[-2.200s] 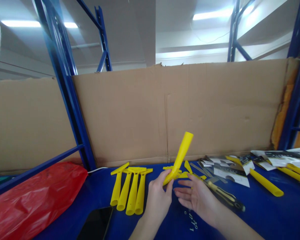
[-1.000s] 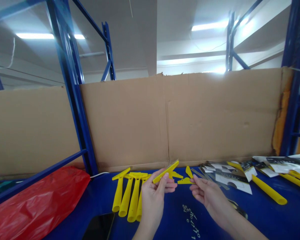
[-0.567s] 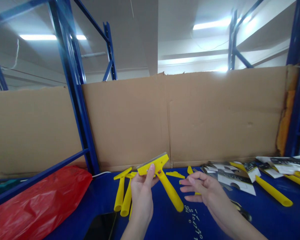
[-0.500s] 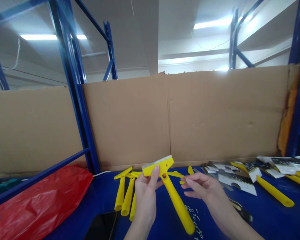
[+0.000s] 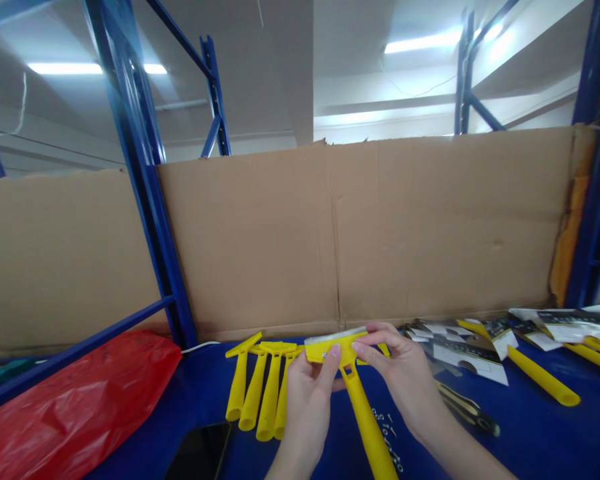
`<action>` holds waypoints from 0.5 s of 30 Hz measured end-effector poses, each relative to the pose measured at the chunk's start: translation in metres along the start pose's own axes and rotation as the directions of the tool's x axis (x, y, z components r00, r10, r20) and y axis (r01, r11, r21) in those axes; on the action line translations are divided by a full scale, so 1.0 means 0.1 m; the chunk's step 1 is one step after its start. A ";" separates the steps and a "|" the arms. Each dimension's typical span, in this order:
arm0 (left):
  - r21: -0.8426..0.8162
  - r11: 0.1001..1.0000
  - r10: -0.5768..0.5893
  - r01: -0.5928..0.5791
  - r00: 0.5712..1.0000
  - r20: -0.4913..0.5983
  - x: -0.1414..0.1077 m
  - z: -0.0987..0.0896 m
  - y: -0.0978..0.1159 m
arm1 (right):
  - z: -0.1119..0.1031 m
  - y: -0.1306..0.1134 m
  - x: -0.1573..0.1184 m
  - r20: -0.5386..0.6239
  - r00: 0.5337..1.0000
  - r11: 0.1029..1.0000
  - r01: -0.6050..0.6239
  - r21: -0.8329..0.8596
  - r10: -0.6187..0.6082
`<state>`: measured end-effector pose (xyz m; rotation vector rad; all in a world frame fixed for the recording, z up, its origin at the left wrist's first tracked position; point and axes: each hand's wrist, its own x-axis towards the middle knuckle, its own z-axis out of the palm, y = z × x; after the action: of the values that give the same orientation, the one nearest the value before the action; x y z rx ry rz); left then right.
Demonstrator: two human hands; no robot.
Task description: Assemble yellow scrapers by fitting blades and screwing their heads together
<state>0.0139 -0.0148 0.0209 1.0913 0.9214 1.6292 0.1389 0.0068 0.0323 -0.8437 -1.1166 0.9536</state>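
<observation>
A yellow scraper [image 5: 363, 407] with a T-shaped head and a pale blade along its top edge is held up in front of me. My left hand [image 5: 307, 393] grips the left part of the head, thumb on its face and fingers behind. At the head's right end, my right hand [image 5: 397, 363] is closed in a pinch; its fingers hide that corner and any small part there. The handle slants down toward me. Left of my left hand lie several similar yellow scrapers [image 5: 253, 393] in a row, partly covered by the hand.
Small screws [image 5: 386, 433] lie below the held scraper on the blue table [image 5: 145, 427]. Pliers [image 5: 467, 407], printed cards [image 5: 473, 357] and another yellow handle [image 5: 543, 377] are on the right. A dark phone [image 5: 200, 453] and red plastic bag [image 5: 85, 400] sit left; cardboard [image 5: 260, 247] stands behind.
My right hand, which held a small yellow piece apart from the scraper, has moved left onto the head's right end. The scraper has shifted slightly right and turned more level.
</observation>
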 end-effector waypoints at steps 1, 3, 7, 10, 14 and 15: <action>-0.002 1.000 -0.001 0.001 1.000 0.000 -0.01 0.01 -0.01 | 0.00 -0.01 0.00 0.006 1.000 1.000 -0.023 0.004 0.023; -0.008 1.000 0.002 -0.002 1.000 0.000 -0.01 0.01 -0.02 | 0.01 -0.02 -0.02 0.040 0.995 0.996 -0.087 0.031 0.086; -0.023 1.000 0.008 -0.007 1.000 0.017 -0.01 0.00 -0.04 | 0.03 -0.05 -0.05 0.131 0.966 0.964 -0.237 0.119 0.221; -0.037 0.999 -0.005 0.006 1.000 0.018 -0.01 -0.01 -0.04 | 0.02 -0.08 -0.05 0.128 0.955 0.938 -0.287 0.196 0.266; 0.021 1.000 -0.020 0.019 0.997 0.068 -0.01 -0.01 -0.05 | -0.04 -0.12 0.00 0.191 0.919 0.896 -0.382 0.225 0.344; 0.055 0.998 -0.022 0.017 0.996 0.081 0.00 -0.01 -0.07 | -0.06 -0.12 0.01 0.205 0.909 0.889 -0.404 0.214 0.363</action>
<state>0.0145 -0.0132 0.0143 1.1741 0.9249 1.5400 0.1467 0.0027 0.0424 -0.8031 -0.9494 1.4865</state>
